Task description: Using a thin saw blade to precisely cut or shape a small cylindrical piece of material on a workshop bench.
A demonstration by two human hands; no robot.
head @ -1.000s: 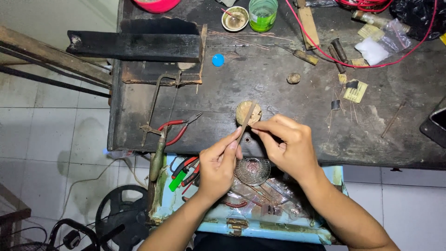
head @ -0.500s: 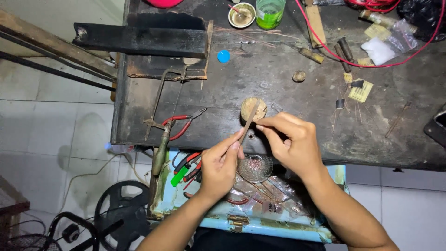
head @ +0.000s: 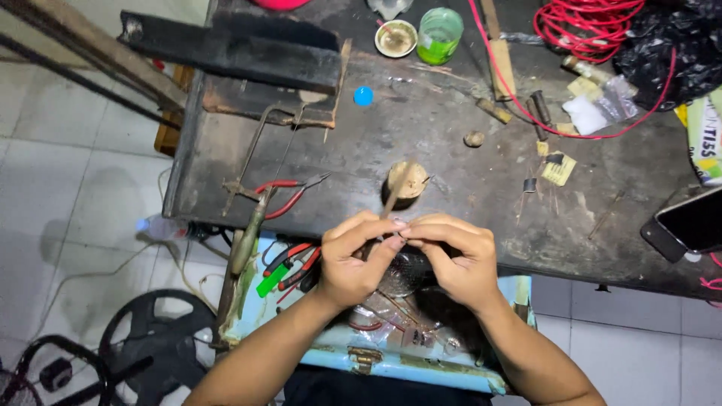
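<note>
The tabletop (head: 451,150) is dark, worn, rough metal. Red plastic sleeves the pliers (head: 289,194). The thin stick (head: 392,197) looks like matt wood, the green cup (head: 438,34) glossy plastic, the near toolbox (head: 391,368) chipped painted metal.

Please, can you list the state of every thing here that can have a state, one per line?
left hand: pinching a thin stick
right hand: fingertips closed against the left hand's
thin stick: held, tilted up
red-handled pliers: lying flat, jaws slightly parted
green cup: upright
small round tin: open
blue drawer: pulled open, full of tools
phone: screen dark
</note>
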